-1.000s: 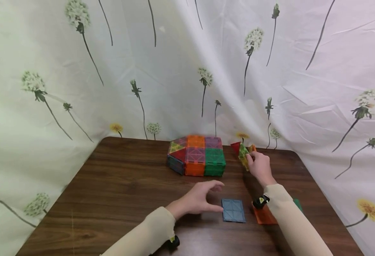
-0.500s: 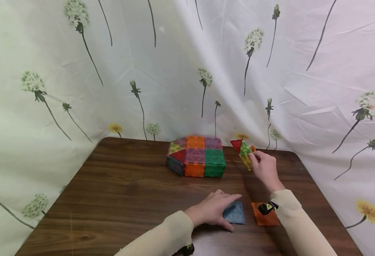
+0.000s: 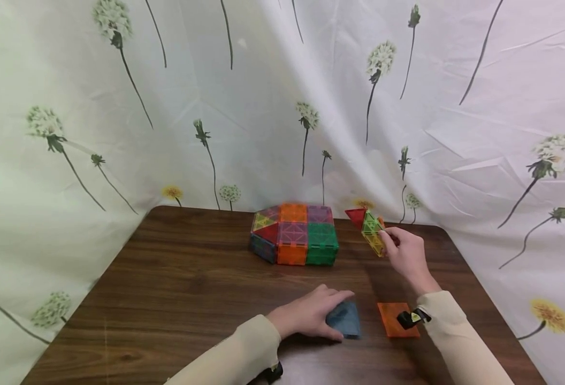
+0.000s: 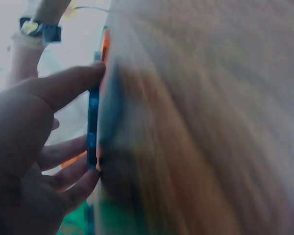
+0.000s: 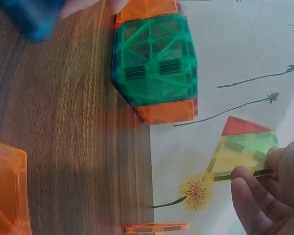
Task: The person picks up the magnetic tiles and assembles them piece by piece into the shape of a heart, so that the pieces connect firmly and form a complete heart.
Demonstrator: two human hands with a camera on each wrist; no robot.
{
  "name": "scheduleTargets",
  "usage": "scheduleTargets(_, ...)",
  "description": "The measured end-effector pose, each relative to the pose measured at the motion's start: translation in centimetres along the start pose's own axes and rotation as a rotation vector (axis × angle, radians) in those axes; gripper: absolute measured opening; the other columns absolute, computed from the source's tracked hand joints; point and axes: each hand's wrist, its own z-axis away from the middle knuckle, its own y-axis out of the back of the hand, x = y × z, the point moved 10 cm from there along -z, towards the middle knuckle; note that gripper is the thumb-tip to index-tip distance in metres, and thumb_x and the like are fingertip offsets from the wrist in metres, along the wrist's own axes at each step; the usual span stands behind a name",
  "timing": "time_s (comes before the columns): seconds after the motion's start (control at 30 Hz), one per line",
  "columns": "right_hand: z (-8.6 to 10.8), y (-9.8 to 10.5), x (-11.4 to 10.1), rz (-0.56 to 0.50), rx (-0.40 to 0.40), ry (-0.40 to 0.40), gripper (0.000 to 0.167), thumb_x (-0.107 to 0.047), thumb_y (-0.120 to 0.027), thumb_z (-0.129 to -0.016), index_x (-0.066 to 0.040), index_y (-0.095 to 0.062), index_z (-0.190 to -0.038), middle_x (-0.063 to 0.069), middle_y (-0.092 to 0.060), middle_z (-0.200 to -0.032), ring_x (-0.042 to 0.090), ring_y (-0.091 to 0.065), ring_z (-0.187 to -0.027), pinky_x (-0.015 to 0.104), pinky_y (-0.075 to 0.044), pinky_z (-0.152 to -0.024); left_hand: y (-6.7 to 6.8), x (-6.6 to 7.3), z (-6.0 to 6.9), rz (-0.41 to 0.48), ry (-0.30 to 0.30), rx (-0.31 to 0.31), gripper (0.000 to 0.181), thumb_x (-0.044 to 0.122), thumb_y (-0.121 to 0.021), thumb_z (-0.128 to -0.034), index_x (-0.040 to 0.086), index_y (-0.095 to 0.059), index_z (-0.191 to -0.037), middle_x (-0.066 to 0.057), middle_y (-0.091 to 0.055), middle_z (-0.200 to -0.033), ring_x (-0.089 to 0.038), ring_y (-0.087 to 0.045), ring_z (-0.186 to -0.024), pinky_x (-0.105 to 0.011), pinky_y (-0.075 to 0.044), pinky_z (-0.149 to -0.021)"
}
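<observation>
My left hand (image 3: 308, 314) grips a translucent blue square magnetic tile (image 3: 347, 320) near the table's front, with thumb and fingers at its edges. In the left wrist view that blue tile (image 4: 93, 122) shows edge-on between thumb and fingers. Farther back on the right, my right hand (image 3: 406, 258) pinches a small joined piece of red, green and yellow magnetic tiles (image 3: 373, 235). In the right wrist view this tile piece (image 5: 242, 152) is held at its green and yellow side by the thumb and fingers (image 5: 257, 200).
A box-like structure of colored magnetic tiles (image 3: 294, 235) stands at the back middle of the wooden table (image 3: 191, 283). An orange square tile (image 3: 390, 321) lies under my right forearm. Another orange tile (image 5: 157, 227) is partly hidden behind my right hand. A flower-printed cloth (image 3: 263, 107) hangs behind.
My left hand has moved right onto the blue tile, taken hold of it and shifted it slightly left. My right hand has drawn the joined tiles slightly right and nearer.
</observation>
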Motion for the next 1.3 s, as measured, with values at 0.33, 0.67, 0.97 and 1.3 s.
scheduleTargets(0.33,0.4,0.6,-1.2,-0.122,-0.013,0.060,0.009,-0.009,-0.073,-0.100,-0.001,-0.079,-0.100,0.012,-0.077,-0.082,0.020,-0.069,-0.056,0.016,-0.053,-0.054,4.0,-2.5,3.9,0.153,0.024,0.170,0.085,0.041,-0.081,-0.0918,0.011,-0.040,-0.160,-0.004,-0.060,-0.145,-0.016,-0.055,-0.134,-0.040,-0.044,-0.115)
scheduleTargets(0.67,1.2,0.4,-3.8,-0.206,-0.102,0.188,0.007,-0.003,-0.074,-0.098,-0.009,-0.079,-0.100,-0.002,-0.072,-0.076,0.011,-0.067,-0.058,0.017,-0.053,-0.057,7.3,-6.0,8.4,0.358,0.059,0.339,0.082,0.022,-0.083,-0.0854,0.008,-0.045,-0.156,-0.004,-0.058,-0.138,-0.022,-0.059,-0.124,-0.045,-0.052,-0.107)
scheduleTargets(0.97,2.9,-1.8,-5.6,-0.289,-0.289,0.362,0.019,0.001,-0.075,-0.095,-0.015,-0.079,-0.102,-0.006,-0.069,-0.078,0.008,-0.064,-0.059,0.018,-0.053,-0.057,7.9,-8.7,10.5,0.368,0.073,0.386,0.083,0.012,-0.082,-0.0824,0.001,-0.045,-0.156,-0.005,-0.048,-0.143,-0.023,-0.060,-0.124,-0.046,-0.053,-0.107)
scheduleTargets(1.3,5.6,-6.1,-7.6,-0.263,-0.490,0.518,0.009,-0.003,-0.074,-0.098,-0.012,-0.078,-0.100,-0.005,-0.067,-0.078,-0.004,-0.055,-0.065,0.018,-0.050,-0.059,8.1,-8.9,10.5,0.279,0.031,0.358,0.085,0.012,-0.082,-0.0816,0.002,-0.044,-0.157,-0.008,-0.054,-0.150,-0.021,-0.057,-0.131,-0.052,-0.046,-0.113)
